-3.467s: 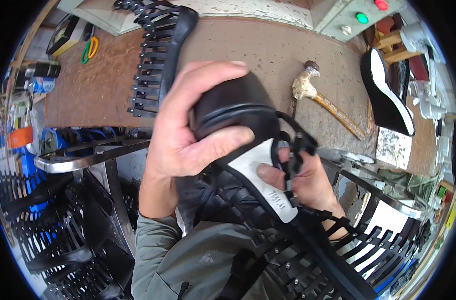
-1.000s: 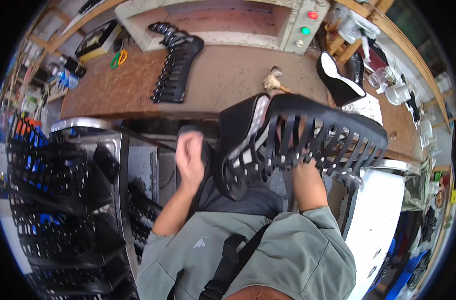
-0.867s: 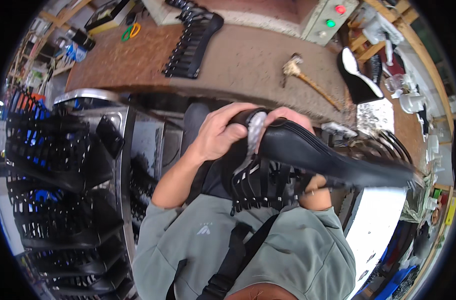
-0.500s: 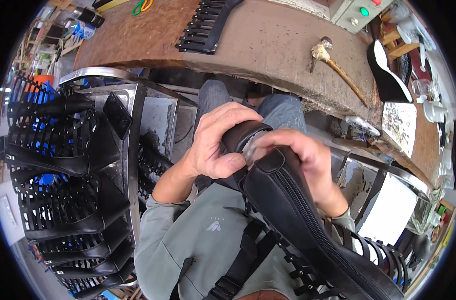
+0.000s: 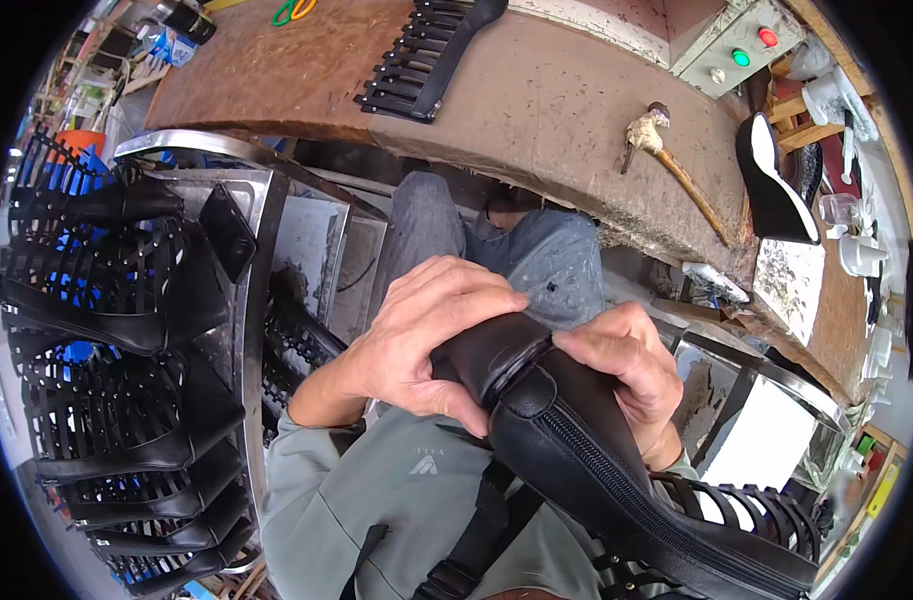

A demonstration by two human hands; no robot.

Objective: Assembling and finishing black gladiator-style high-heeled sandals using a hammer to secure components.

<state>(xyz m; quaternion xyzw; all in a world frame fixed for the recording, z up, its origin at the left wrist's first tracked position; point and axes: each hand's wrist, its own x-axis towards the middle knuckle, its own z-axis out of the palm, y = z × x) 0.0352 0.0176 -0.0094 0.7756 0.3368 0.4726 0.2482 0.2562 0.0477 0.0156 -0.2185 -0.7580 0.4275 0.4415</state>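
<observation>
Boot (image 5: 547,465), black and zipped, sits between both hands in front of the body, apart from the near edge of the worktop (image 5: 567,110). Left hand (image 5: 417,345) grips the wedge heel (image 5: 492,350), fingers over its top and thumb against its side; right hand (image 5: 637,370) is closed around the back of the upper, thumb pressed beside the seam where wedge and upper meet.

The wedge looks firm and probably carries most of the weight, so it seems the sound place to take hold. The shaft, with its zip (image 5: 587,462), appears softer and likely to sag if held by its far end. Smooth, shiny leather may slip a little under dry fingers. The open straps (image 5: 757,505) look thin and bendy, easily snagged or strained, and would make a poor handle.
</observation>
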